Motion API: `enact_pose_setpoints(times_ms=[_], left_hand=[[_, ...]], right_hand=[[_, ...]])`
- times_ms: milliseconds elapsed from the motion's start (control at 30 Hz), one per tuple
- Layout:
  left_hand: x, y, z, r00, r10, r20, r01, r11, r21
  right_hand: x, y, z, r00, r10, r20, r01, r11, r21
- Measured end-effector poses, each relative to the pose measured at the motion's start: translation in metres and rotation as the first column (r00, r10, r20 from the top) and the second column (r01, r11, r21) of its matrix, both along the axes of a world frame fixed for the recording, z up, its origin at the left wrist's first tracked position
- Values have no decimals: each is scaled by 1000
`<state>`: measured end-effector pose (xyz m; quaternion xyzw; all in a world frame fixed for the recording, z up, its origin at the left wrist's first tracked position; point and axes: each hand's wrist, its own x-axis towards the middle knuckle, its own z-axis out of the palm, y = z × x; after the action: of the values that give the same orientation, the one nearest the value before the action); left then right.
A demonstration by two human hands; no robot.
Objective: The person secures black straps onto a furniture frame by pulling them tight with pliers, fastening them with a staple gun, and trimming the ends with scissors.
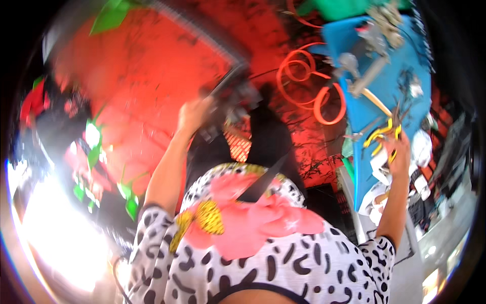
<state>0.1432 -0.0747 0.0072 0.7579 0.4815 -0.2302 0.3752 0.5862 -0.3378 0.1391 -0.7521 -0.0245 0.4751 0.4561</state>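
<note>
My left hand is closed around the edge of a dark, blurred object above my lap. Its kind cannot be made out; a long dark bar runs from near it toward the upper left. On the right, my right hand is closed at the yellow handles of pliers, over the edge of a blue tray. The fingers partly cover the handles. Just beyond them, in the tray, lie a light wooden handle and several grey metal tools, smeared by motion.
Loops of orange hose lie on the red floor covering, left of the tray. A green container stands behind it. White crumpled material sits beside my right forearm. Green leaves and bright glare fill the left side.
</note>
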Motion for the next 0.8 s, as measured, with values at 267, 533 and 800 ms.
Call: enact_pose_setpoints(times_ms=[267,533,800], left_hand=[[-2,4,-13,879,425,215,-397,903,-163],[47,-26,3,895,420,151,-377,893,-247],[61,-25,1,897,397,192,-359,911,-205]], right_hand=[[-298,116,-12,92,361,-928,65,928,367],[-300,134,-7,122,167,-978,210,959,190],[-235,158,-31,559,75,-826,-172,985,-27]])
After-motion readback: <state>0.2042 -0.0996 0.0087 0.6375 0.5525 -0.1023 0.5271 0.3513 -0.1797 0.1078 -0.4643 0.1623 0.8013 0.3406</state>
